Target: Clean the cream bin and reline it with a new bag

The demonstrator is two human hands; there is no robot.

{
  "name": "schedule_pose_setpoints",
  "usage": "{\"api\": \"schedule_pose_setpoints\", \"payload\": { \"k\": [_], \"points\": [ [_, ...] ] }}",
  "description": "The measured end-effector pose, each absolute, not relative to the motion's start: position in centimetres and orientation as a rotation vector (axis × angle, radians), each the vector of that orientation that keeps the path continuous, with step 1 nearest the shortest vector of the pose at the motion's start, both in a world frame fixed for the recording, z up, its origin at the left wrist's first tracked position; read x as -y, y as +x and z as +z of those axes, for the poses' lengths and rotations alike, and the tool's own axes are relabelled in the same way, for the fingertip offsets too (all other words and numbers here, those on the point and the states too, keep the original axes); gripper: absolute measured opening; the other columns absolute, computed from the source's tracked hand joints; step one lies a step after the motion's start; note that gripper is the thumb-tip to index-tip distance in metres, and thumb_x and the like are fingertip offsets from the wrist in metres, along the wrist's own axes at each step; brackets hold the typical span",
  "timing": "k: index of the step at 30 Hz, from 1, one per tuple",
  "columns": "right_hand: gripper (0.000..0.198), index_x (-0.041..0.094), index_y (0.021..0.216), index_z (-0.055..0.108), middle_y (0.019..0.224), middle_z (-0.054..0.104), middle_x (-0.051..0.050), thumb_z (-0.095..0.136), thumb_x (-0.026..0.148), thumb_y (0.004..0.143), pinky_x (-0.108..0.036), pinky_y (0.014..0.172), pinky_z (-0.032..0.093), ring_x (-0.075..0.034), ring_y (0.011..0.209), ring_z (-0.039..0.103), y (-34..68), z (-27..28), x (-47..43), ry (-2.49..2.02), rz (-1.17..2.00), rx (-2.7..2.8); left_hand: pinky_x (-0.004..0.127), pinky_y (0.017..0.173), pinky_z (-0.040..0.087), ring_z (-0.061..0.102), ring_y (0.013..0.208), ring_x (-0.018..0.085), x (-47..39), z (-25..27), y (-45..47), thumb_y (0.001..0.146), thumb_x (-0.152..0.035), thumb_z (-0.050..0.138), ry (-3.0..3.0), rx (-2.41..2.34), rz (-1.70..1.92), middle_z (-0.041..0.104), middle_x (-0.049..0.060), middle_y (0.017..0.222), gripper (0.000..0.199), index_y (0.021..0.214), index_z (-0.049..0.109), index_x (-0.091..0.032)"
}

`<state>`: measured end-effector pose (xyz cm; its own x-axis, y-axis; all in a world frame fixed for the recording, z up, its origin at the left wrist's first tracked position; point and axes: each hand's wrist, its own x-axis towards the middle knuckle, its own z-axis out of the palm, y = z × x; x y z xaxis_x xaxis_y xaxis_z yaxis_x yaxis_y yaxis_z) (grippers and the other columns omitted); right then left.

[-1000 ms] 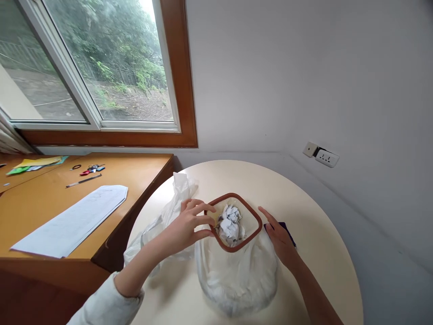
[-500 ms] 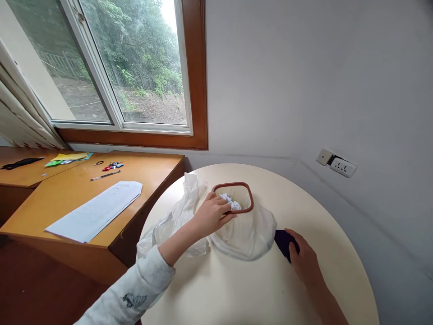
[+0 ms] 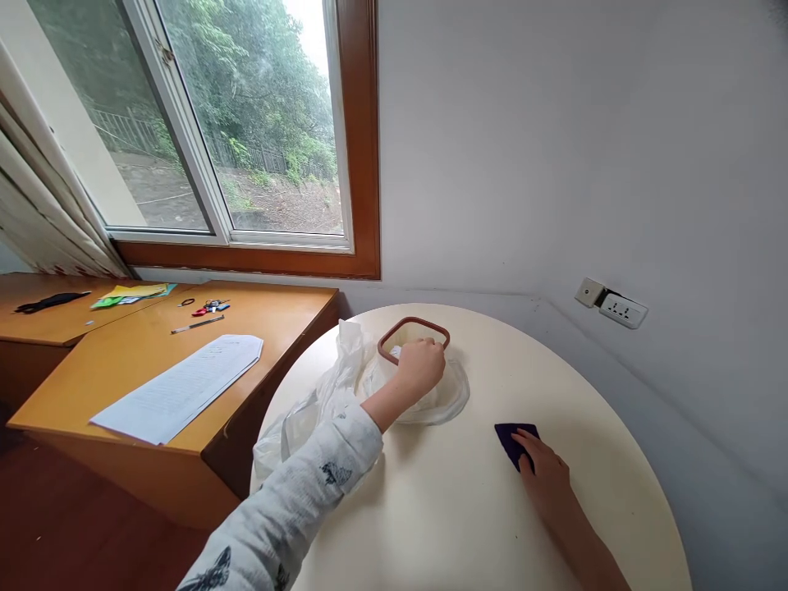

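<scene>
A small wastebasket (image 3: 385, 337) with a brown rim stands on the round table, a translucent white bag hanging out around it. Crumpled white paper (image 3: 395, 351) shows inside, mostly hidden by my left hand (image 3: 422, 365). That hand's fingers are closed over the right side of the rim. At the right, my right hand (image 3: 545, 468) holds a folded dark purple cloth (image 3: 510, 439) against the tabletop, fingers lying over its edge. A crumpled white plastic bag (image 3: 308, 410) lies left of the wastebasket, partly behind my left sleeve.
The round cream table (image 3: 455, 509) stands close to the wall. On the wooden desk (image 3: 141, 394) to the left are paper sheets (image 3: 185, 386), a pen (image 3: 197, 323), keys (image 3: 213, 307) and coloured papers (image 3: 132, 294). A socket (image 3: 623, 310) is on the wall.
My left hand has gone from the left of the rim to its right side. The wastebasket sits slightly farther back and left. The purple cloth now lies flatter under my right hand.
</scene>
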<state>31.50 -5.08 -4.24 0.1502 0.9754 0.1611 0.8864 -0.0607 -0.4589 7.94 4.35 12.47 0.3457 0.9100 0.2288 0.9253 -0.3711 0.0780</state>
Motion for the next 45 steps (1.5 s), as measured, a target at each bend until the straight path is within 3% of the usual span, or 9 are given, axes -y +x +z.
{"api": "schedule_pose_setpoints", "payload": {
  "k": [3, 7, 13, 16, 19, 26, 32, 40, 45],
  "points": [
    [0.045, 0.020, 0.111, 0.059, 0.126, 0.054, -0.006, 0.028, 0.026, 0.079, -0.050, 0.098, 0.032, -0.025, 0.117, 0.048, 31.5, -4.4, 5.2, -1.971, 0.248, 1.789, 0.036, 0.074, 0.049, 0.059, 0.088, 0.020, -6.0, 12.2, 8.7, 0.087, -0.024, 0.049, -2.516, 1.826, -0.256, 0.061, 0.010, 0.098, 0.020, 0.097, 0.060, -0.010],
    [0.043, 0.021, 0.110, 0.059, 0.125, 0.055, -0.006, 0.030, 0.027, 0.079, -0.049, 0.098, 0.032, -0.025, 0.116, 0.049, 31.5, -4.6, 5.3, -1.949, 0.215, 1.794, 0.040, 0.081, 0.049, 0.057, 0.096, 0.020, -8.2, 12.1, 9.3, 0.086, -0.031, 0.052, -2.462, 1.950, -0.198, 0.054, 0.009, 0.114, 0.034, 0.115, 0.050, -0.014],
    [0.041, 0.020, 0.102, 0.063, 0.117, 0.060, -0.007, 0.029, 0.025, 0.079, -0.048, 0.098, 0.033, -0.024, 0.111, 0.053, 31.0, -3.9, 5.4, -1.891, 0.181, 1.773, 0.040, 0.080, 0.049, 0.057, 0.096, 0.020, -10.2, 12.3, 9.8, 0.086, -0.030, 0.052, -2.344, 2.072, -0.292, 0.056, 0.009, 0.112, 0.031, 0.112, 0.052, -0.013],
    [0.040, 0.019, 0.101, 0.063, 0.116, 0.060, -0.008, 0.029, 0.027, 0.081, -0.047, 0.097, 0.035, -0.024, 0.110, 0.054, 30.8, -3.7, 5.5, -1.840, 0.208, 1.805, 0.041, 0.079, 0.045, 0.056, 0.096, 0.025, -10.2, 12.8, 10.1, 0.089, -0.033, 0.044, -2.310, 2.069, -0.417, 0.059, 0.015, 0.103, 0.031, 0.103, 0.057, -0.008],
    [0.042, 0.016, 0.106, 0.062, 0.120, 0.057, -0.010, 0.029, 0.030, 0.082, -0.046, 0.095, 0.039, -0.025, 0.111, 0.053, 30.9, -3.9, 5.7, -1.845, 0.236, 1.827, 0.042, 0.082, 0.039, 0.050, 0.103, 0.029, -9.3, 13.3, 9.9, 0.090, -0.036, 0.035, -2.258, 2.018, -0.572, 0.055, 0.021, 0.108, 0.039, 0.106, 0.053, -0.006],
    [0.043, 0.016, 0.114, 0.058, 0.124, 0.054, -0.010, 0.033, 0.035, 0.084, -0.049, 0.098, 0.037, -0.027, 0.115, 0.049, 30.9, -4.0, 6.5, -1.853, 0.230, 1.834, 0.042, 0.085, 0.033, 0.042, 0.104, 0.028, -5.5, 12.9, 4.0, 0.087, -0.028, 0.041, -2.309, 1.812, -0.713, 0.051, 0.013, 0.112, 0.025, 0.102, 0.057, -0.016],
    [0.049, 0.014, 0.119, 0.056, 0.124, 0.054, -0.009, 0.029, 0.021, 0.079, -0.041, 0.099, 0.040, -0.022, 0.117, 0.048, 30.5, -3.7, 6.6, -1.784, 0.512, 1.805, 0.039, 0.080, 0.036, 0.047, 0.093, 0.024, -5.3, 12.1, -0.8, 0.085, -0.021, 0.045, -2.519, 1.660, -0.692, 0.059, 0.006, 0.105, 0.024, 0.101, 0.062, -0.022],
    [0.049, 0.020, 0.117, 0.059, 0.127, 0.053, -0.004, 0.038, 0.011, 0.074, -0.045, 0.105, 0.031, -0.023, 0.120, 0.043, 25.6, -3.2, 8.8, -1.493, 0.628, 2.008, 0.033, 0.078, 0.042, 0.052, 0.085, 0.020, -7.0, 11.9, -0.3, 0.085, -0.022, 0.048, -2.636, 1.522, -0.843, 0.062, 0.007, 0.085, 0.019, 0.086, 0.066, -0.018],
    [0.052, 0.021, 0.123, 0.053, 0.130, 0.050, -0.005, 0.036, 0.007, 0.077, -0.045, 0.103, 0.031, -0.024, 0.120, 0.042, 20.9, -1.6, 8.7, -1.434, 0.588, 2.197, 0.034, 0.080, 0.044, 0.051, 0.089, 0.021, -6.9, 11.0, 0.0, 0.083, -0.020, 0.051, -2.593, 1.505, -0.989, 0.058, 0.007, 0.090, 0.016, 0.091, 0.064, -0.018]
  ]
}}
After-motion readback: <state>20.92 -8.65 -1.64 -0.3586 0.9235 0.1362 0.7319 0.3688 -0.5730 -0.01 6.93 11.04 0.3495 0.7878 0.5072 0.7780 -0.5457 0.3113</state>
